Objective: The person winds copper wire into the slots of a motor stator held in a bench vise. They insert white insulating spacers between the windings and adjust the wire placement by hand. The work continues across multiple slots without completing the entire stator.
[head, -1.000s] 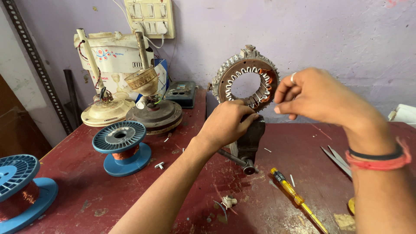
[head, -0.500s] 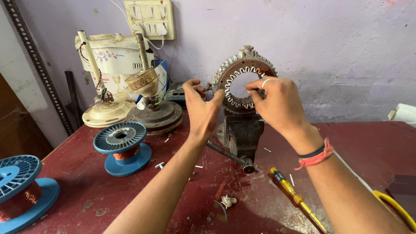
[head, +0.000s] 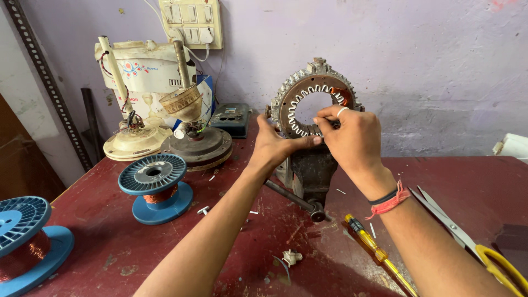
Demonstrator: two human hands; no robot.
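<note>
A ring-shaped motor stator (head: pixel 308 82) with white slot liners and some copper winding stands upright, clamped in a dark bench vise (head: pixel 309 173) on the red table. My left hand (head: pixel 275 144) grips the stator's lower left rim, thumb stretched across its front. My right hand (head: pixel 352 137), with a ring and wrist bands, pinches at the slots on the stator's lower inner edge; what is between the fingertips is too small to tell.
Two blue spools of copper wire (head: pixel 155 184) (head: pixel 25 242) stand at left. Dismantled fan parts (head: pixel 165 110) sit at the back left. A yellow screwdriver (head: pixel 377 253) and yellow-handled scissors (head: pixel 467 239) lie at right. Small scraps litter the red table (head: pixel 258 242).
Both hands have moved forward onto the stator: the left from below it to its lower rim, the right from the upper right down to the inner slots.
</note>
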